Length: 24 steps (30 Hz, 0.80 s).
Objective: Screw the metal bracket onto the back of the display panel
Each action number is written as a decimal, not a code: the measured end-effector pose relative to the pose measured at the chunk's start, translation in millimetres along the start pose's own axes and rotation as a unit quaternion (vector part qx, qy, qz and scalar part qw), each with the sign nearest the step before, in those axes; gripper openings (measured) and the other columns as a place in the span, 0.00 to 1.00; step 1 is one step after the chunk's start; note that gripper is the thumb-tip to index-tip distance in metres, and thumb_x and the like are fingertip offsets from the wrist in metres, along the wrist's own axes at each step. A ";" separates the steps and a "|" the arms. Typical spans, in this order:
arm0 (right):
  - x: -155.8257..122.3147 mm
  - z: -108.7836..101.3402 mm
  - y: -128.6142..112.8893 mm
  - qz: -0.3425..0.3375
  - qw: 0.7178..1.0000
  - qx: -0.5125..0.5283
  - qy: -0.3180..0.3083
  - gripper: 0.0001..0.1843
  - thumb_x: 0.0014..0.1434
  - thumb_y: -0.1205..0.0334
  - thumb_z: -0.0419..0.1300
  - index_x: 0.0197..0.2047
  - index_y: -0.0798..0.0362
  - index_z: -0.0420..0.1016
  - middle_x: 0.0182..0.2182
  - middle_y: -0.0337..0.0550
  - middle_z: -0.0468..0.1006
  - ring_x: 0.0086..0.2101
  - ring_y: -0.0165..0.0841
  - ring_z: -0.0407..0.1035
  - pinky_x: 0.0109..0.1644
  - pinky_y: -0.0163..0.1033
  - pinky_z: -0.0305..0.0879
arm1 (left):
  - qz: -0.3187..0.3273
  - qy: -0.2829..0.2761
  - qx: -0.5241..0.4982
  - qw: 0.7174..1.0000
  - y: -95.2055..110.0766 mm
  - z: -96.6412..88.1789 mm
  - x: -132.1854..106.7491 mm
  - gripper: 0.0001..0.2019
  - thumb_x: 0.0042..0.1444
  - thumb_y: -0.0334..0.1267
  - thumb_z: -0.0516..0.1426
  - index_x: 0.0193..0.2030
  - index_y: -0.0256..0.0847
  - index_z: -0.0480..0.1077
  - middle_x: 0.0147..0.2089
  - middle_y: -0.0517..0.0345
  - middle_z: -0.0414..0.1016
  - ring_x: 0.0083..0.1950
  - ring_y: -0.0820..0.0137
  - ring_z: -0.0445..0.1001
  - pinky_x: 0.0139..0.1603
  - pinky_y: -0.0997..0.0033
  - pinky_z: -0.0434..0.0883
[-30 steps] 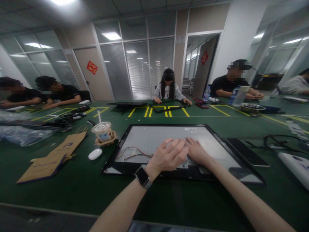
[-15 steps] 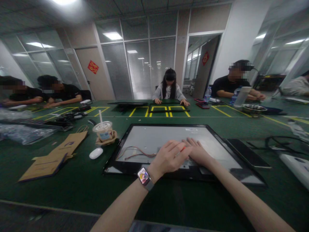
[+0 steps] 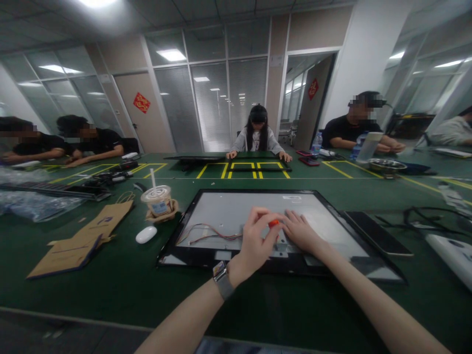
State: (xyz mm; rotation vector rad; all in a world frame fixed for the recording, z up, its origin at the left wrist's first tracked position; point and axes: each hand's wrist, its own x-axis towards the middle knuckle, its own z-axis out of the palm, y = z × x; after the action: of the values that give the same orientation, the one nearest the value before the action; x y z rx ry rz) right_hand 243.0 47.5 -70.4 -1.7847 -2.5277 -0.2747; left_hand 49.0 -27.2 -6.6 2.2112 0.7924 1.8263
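Note:
A flat display panel (image 3: 228,209) with a grey metal back and black frame lies before me, wide side toward me. My left hand (image 3: 254,241), wearing a watch, is above its near middle. Thumb and fingers pinch a small orange-handled tool (image 3: 274,223); its lower part is mostly hidden by the hand. Beneath and right of those fingers shows a small metal bracket (image 3: 281,246). My right hand (image 3: 302,230) rests flat on the panel, fingers stretched out, close beside the left. Thin coloured wires (image 3: 210,232) run across the panel's left part.
Left of the panel are a drink cup (image 3: 159,200) in a cardboard holder, a white mouse (image 3: 146,235) and a brown paper bag (image 3: 81,238). A dark phone-like slab (image 3: 376,232) and a white device (image 3: 452,258) lie to the right. Several people sit around the green table (image 3: 121,290).
My left hand has turned at the wrist and its fingers have risen, baring more of the orange handle and the bracket. My right hand stays in place. Across the table, a person's hand shifted left.

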 end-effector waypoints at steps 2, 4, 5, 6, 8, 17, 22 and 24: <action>0.4 1.5 0.5 -0.008 1.000 -0.002 0.007 0.28 0.70 0.58 0.40 0.68 0.55 0.60 0.66 0.61 0.62 0.65 0.50 0.53 0.63 0.60 0.53 | 0.000 0.000 -0.006 1.000 -0.2 -0.7 -1.2 0.10 0.65 0.32 0.53 0.50 0.41 0.73 0.44 0.52 0.70 0.46 0.68 0.72 0.48 0.68 0.72; 1.0 3.6 1.1 -0.004 1.000 -0.002 0.011 0.28 0.70 0.58 0.40 0.69 0.56 0.60 0.66 0.62 0.62 0.65 0.50 0.54 0.63 0.61 0.53 | 0.002 -0.020 -0.023 1.000 -0.3 -2.1 -1.4 0.13 0.67 0.31 0.50 0.54 0.41 0.72 0.46 0.50 0.72 0.48 0.68 0.72 0.51 0.67 0.72; 1.4 4.7 1.5 -0.001 1.000 -0.001 0.012 0.28 0.70 0.58 0.40 0.69 0.56 0.60 0.66 0.62 0.61 0.65 0.50 0.54 0.63 0.60 0.53 | -0.001 -0.032 -0.034 0.999 -0.3 -2.9 -0.9 0.15 0.67 0.30 0.48 0.55 0.41 0.71 0.47 0.49 0.72 0.49 0.67 0.72 0.52 0.66 0.72; 1.8 5.8 2.0 0.002 1.000 0.000 0.012 0.28 0.70 0.58 0.40 0.69 0.55 0.60 0.66 0.62 0.61 0.65 0.50 0.54 0.63 0.61 0.53 | -0.007 -0.043 -0.044 0.998 -0.3 -3.6 0.0 0.15 0.68 0.30 0.47 0.56 0.40 0.70 0.48 0.49 0.73 0.50 0.67 0.72 0.53 0.64 0.72; 2.5 7.8 3.2 -0.001 1.000 0.003 0.013 0.28 0.70 0.57 0.40 0.69 0.54 0.59 0.66 0.61 0.61 0.65 0.50 0.54 0.63 0.61 0.53 | -0.022 -0.056 -0.059 0.996 -0.5 -5.0 2.8 0.15 0.68 0.32 0.47 0.56 0.40 0.71 0.48 0.49 0.74 0.51 0.66 0.73 0.54 0.63 0.71; 3.8 9.4 3.6 0.000 1.000 -0.006 0.020 0.29 0.71 0.56 0.39 0.69 0.54 0.59 0.67 0.60 0.61 0.65 0.49 0.55 0.63 0.59 0.54 | -0.077 -0.029 -0.072 0.994 -2.9 -16.0 22.6 0.08 0.62 0.33 0.57 0.44 0.39 0.78 0.39 0.53 0.75 0.41 0.70 0.75 0.45 0.69 0.73; 2.2 5.6 1.7 -0.005 1.000 0.001 0.011 0.28 0.70 0.57 0.40 0.69 0.55 0.60 0.67 0.61 0.60 0.65 0.51 0.53 0.63 0.61 0.52 | -0.114 -0.150 -0.120 0.975 5.7 -19.2 30.1 0.13 0.66 0.31 0.51 0.51 0.39 0.75 0.48 0.50 0.78 0.51 0.66 0.76 0.56 0.64 0.71; 1.5 4.0 1.3 -0.007 1.000 0.001 0.008 0.27 0.70 0.58 0.40 0.68 0.54 0.61 0.67 0.60 0.60 0.65 0.51 0.53 0.63 0.62 0.52 | -0.105 -0.136 -0.101 0.980 5.9 -15.9 26.7 0.15 0.68 0.32 0.48 0.53 0.39 0.74 0.51 0.49 0.77 0.53 0.65 0.75 0.58 0.62 0.70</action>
State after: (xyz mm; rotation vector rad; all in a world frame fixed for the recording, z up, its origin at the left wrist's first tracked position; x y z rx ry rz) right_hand 244.0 50.0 -73.9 -1.7579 -2.5306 -0.2854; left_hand 38.6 -22.2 22.8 2.0967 0.7170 1.4025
